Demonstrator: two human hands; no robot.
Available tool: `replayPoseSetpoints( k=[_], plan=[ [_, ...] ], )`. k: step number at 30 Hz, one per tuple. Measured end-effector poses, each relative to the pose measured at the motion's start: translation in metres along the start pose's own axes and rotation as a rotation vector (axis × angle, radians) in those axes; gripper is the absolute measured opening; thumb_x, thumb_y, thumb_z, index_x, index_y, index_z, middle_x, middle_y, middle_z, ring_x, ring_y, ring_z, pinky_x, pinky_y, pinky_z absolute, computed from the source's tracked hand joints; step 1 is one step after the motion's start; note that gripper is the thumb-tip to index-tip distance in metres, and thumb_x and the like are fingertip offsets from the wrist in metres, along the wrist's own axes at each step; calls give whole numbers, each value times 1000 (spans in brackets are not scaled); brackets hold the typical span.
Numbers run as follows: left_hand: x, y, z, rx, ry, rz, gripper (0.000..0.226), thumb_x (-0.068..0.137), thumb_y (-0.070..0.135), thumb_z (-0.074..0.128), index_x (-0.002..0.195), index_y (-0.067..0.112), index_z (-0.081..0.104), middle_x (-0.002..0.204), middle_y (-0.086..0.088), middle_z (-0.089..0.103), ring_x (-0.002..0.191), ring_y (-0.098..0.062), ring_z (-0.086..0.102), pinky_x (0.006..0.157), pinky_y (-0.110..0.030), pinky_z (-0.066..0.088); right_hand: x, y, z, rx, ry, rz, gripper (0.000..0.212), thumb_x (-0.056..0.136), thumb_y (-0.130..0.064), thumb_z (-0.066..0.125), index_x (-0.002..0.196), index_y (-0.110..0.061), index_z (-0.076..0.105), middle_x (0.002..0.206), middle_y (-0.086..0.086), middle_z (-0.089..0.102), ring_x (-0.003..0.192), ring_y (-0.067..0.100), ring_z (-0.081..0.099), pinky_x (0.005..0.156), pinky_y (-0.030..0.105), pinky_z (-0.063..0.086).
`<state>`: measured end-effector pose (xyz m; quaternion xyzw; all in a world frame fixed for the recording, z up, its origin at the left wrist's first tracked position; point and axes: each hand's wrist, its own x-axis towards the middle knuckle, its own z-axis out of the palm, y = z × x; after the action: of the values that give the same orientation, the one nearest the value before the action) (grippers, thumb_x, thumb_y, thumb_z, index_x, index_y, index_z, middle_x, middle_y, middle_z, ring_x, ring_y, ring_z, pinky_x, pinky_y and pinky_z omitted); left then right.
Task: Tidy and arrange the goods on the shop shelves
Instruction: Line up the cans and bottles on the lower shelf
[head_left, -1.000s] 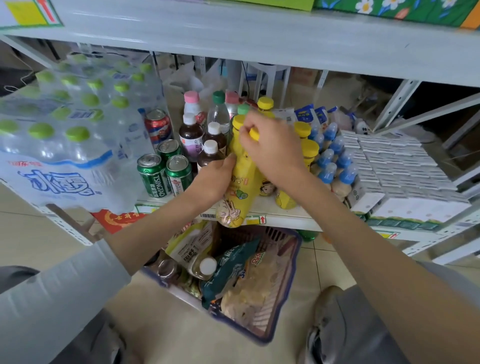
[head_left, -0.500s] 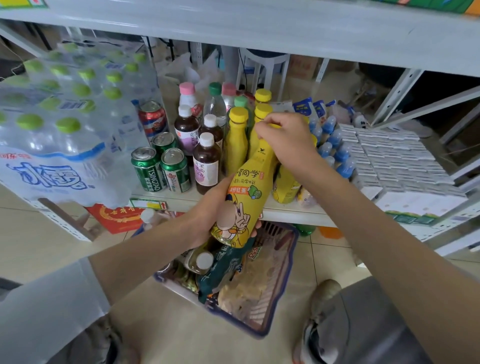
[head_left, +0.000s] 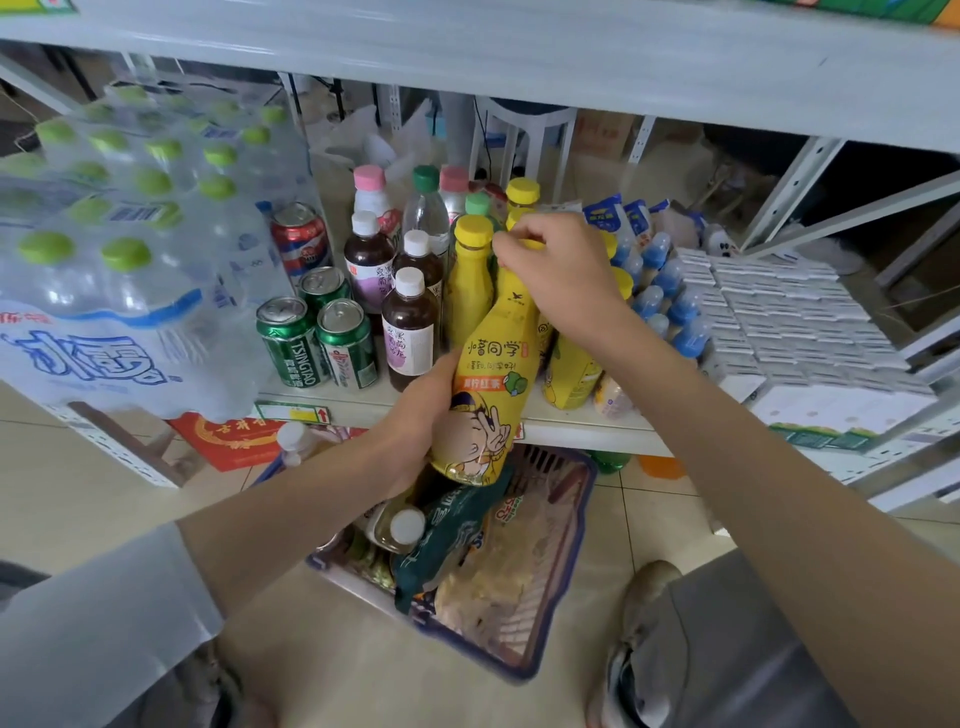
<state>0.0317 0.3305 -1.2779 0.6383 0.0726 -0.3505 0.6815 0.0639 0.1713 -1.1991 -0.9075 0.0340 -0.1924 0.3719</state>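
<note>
A yellow drink bottle (head_left: 493, 384) with a cartoon face label hangs tilted in front of the lower shelf (head_left: 566, 423). My left hand (head_left: 415, 415) grips its lower body from the left. My right hand (head_left: 561, 265) holds its neck and covers the cap. Its base sticks out past the shelf's front edge, above a basket. Other yellow bottles (head_left: 470, 280) stand upright on the shelf right behind it, and more of them lie partly hidden under my right forearm.
Green beer cans (head_left: 317, 343), a red can (head_left: 301, 239) and dark tea bottles (head_left: 408, 327) stand left of the yellow ones. A shrink-wrapped water pack (head_left: 119, 249) fills the far left. Blue-capped bottles (head_left: 670, 291) and white cartons (head_left: 800, 332) sit right. A blue basket (head_left: 566, 587) of goods sits on the floor.
The yellow bottle has come down and toward me, tilting with its base out past the shelf edge. My left hand slid lower on its body. My right hand stayed on the neck.
</note>
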Motion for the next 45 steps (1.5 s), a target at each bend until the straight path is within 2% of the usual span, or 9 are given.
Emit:
replayPoseSetpoints(
  k=[6, 14, 19, 23, 27, 32, 38, 41, 45],
  plan=[
    [-3, 10, 1, -99, -141, -53, 53, 101, 64, 36, 126, 28, 65, 121, -2, 74, 113, -24, 70, 95, -52, 54, 10, 6, -8, 4, 3, -33, 18, 99, -33, 61, 104, -15, 61, 107, 0, 67, 101, 15, 63, 86, 36, 52],
    [-15, -1, 5, -196, -194, -99, 47, 99, 58, 48, 119, 21, 68, 127, -16, 69, 111, -41, 69, 83, -71, 54, 11, 13, 0, -52, -120, -57, 21, 101, -27, 46, 98, -10, 58, 87, 15, 68, 84, 33, 66, 78, 57, 53],
    [-14, -10, 1, -144, -140, -154, 54, 98, 61, 48, 121, 16, 68, 127, -19, 65, 107, -43, 70, 75, -65, 57, 9, 13, 0, -84, -250, 4, 29, 103, -17, 42, 94, -4, 66, 92, 11, 69, 89, 31, 66, 81, 50, 54],
    [-11, -20, 0, -129, -122, -219, 60, 99, 63, 44, 123, 14, 68, 124, -19, 69, 107, -42, 70, 76, -67, 57, 8, 14, 3, -191, -444, 66, 28, 103, -21, 47, 95, -8, 71, 75, 3, 61, 63, 16, 52, 53, 30, 38],
    [-14, -20, 3, -117, -80, -213, 59, 99, 64, 42, 118, 15, 70, 111, -15, 75, 102, -39, 72, 75, -64, 59, 12, 15, 1, -169, -525, 71, 20, 99, -21, 57, 95, -13, 75, 79, 0, 61, 69, 13, 52, 60, 30, 43],
    [-17, -4, 6, -111, 16, -76, 42, 104, 57, 40, 108, 24, 66, 83, 0, 79, 94, -31, 73, 77, -62, 59, 16, 12, 7, -55, -301, -26, 25, 99, -18, 52, 86, -19, 73, 88, 2, 72, 66, 29, 59, 61, 42, 49],
    [-2, 18, 1, 264, 216, 159, 38, 106, 32, 40, 143, 25, 48, 143, -2, 51, 108, -18, 57, 76, -48, 64, 14, -3, 11, -37, -47, -159, 19, 101, -16, 54, 95, -16, 72, 95, -8, 69, 62, 6, 53, 59, 32, 39],
    [4, 18, 2, 492, 177, 193, 57, 99, 26, 51, 154, 25, 36, 146, 1, 48, 115, -21, 55, 73, -41, 65, 15, -2, 21, -99, 4, -196, 15, 100, -16, 59, 96, -12, 73, 99, -5, 61, 88, 18, 56, 71, 31, 34],
    [6, 16, 12, 665, 71, 156, 40, 104, 22, 48, 143, 18, 52, 150, -3, 45, 114, -28, 63, 85, -42, 61, 13, 0, 34, -121, 16, -180, 6, 94, -12, 66, 93, -14, 72, 105, 1, 64, 93, 15, 53, 72, 27, 33]
  ],
)
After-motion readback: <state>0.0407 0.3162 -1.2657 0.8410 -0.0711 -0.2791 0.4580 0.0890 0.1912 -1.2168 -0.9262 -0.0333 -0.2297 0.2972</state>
